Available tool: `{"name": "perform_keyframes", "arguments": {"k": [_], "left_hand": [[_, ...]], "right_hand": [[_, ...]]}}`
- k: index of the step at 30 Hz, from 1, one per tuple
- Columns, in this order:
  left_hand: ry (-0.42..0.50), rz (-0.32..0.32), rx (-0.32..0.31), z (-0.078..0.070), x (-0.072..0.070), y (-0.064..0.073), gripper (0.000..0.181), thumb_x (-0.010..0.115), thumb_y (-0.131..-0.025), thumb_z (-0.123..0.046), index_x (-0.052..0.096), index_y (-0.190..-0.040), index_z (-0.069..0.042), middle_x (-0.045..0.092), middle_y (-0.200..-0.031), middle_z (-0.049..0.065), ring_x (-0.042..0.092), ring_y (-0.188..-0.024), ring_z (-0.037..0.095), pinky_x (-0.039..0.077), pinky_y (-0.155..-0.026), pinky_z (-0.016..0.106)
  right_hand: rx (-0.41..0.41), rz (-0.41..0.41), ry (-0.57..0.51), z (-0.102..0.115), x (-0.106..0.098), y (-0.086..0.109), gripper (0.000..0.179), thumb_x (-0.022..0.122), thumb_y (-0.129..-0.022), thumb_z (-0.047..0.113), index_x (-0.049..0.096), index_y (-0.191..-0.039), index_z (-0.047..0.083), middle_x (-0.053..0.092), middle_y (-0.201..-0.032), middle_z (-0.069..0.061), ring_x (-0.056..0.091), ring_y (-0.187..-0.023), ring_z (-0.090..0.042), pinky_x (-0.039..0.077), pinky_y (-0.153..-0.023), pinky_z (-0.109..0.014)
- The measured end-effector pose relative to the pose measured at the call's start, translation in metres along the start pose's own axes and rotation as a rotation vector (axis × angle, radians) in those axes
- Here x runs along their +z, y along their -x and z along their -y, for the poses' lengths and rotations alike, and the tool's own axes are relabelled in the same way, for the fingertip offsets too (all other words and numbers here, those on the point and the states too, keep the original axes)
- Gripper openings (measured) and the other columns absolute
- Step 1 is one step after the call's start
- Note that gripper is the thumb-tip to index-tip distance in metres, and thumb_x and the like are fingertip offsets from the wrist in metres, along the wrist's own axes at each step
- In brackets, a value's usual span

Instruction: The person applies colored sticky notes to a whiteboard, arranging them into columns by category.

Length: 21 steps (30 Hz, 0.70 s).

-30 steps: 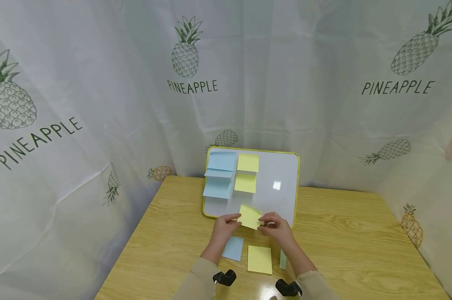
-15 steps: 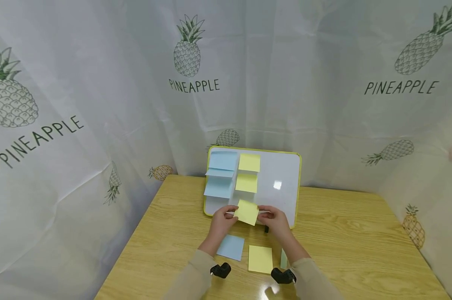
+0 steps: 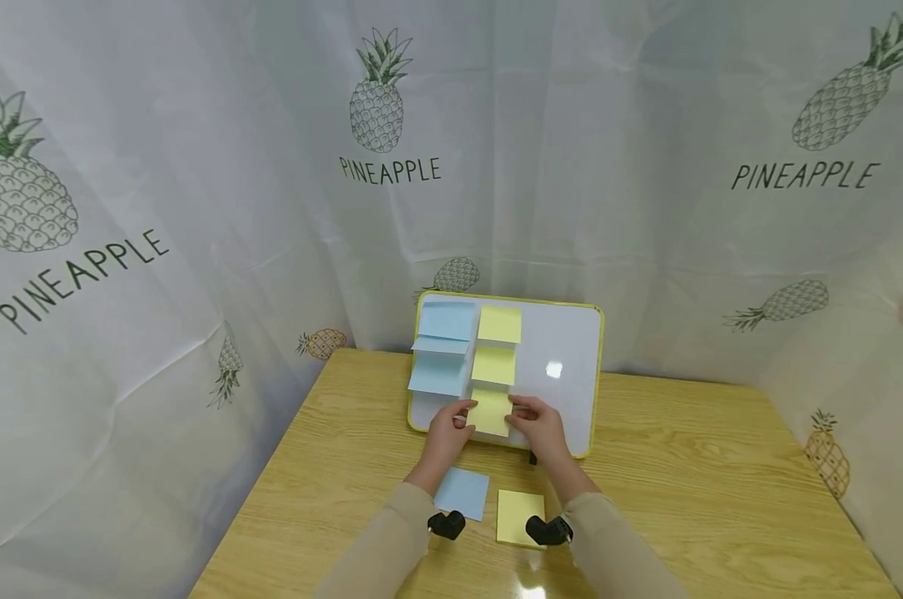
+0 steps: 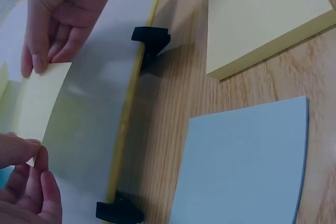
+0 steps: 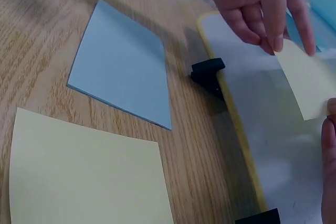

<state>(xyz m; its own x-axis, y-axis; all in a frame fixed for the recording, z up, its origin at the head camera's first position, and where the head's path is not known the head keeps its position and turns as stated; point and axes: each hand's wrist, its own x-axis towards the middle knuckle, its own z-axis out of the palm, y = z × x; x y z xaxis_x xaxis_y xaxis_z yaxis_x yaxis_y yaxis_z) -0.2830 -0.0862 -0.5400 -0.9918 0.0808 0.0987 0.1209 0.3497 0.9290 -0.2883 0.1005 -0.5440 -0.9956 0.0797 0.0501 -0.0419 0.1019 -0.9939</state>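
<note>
Yellow note [image 3: 490, 414] held at opp. edges by L hand [image 3: 446, 428] & R hand [image 3: 543, 426], thumb-to-finger pinch each, over lower pt. of board [image 3: 559, 403].

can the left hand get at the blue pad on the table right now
Probably yes, but only once the left hand lets go of the yellow note it pinches at the whiteboard; the blue pad lies close by on the table, nothing on top.
</note>
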Motion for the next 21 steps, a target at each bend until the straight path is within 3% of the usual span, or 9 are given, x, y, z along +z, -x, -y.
{"name": "perform_keyframes", "arguments": {"k": [6, 10, 21], "left_hand": [[-0.02, -0.003, -0.025, 0.001, 0.003, -0.007, 0.044, 0.066, -0.086, 0.011, 0.066, -0.126, -0.01, 0.056, -0.107, 0.01, 0.046, -0.078, 0.015, 0.043, -0.063, 0.028], [-0.008, -0.005, -0.005, 0.003, 0.004, -0.009, 0.048, 0.064, -0.086, 0.013, 0.063, -0.13, -0.007, 0.055, -0.106, 0.012, 0.045, -0.076, 0.016, 0.042, -0.063, 0.028], [0.018, -0.035, -0.003, 0.009, 0.005, -0.014, 0.054, 0.064, -0.084, 0.017, 0.059, -0.133, -0.004, 0.053, -0.101, 0.01, 0.042, -0.077, 0.016, 0.041, -0.064, 0.027]], "right_hand": [[-0.013, -0.046, 0.015, -0.002, 0.008, -0.005, 0.033, 0.073, -0.085, -0.004, 0.068, -0.117, -0.003, 0.065, -0.105, -0.019, 0.061, -0.085, -0.013, 0.051, -0.071, -0.02], [0.005, -0.075, 0.035, -0.003, 0.01, -0.005, 0.034, 0.073, -0.084, -0.004, 0.068, -0.117, -0.001, 0.065, -0.104, -0.017, 0.06, -0.086, -0.014, 0.05, -0.07, -0.019], [-0.024, -0.071, 0.023, -0.004, 0.014, -0.009, 0.034, 0.072, -0.083, -0.008, 0.068, -0.116, -0.003, 0.065, -0.105, -0.017, 0.06, -0.083, -0.011, 0.051, -0.071, -0.021]]}}
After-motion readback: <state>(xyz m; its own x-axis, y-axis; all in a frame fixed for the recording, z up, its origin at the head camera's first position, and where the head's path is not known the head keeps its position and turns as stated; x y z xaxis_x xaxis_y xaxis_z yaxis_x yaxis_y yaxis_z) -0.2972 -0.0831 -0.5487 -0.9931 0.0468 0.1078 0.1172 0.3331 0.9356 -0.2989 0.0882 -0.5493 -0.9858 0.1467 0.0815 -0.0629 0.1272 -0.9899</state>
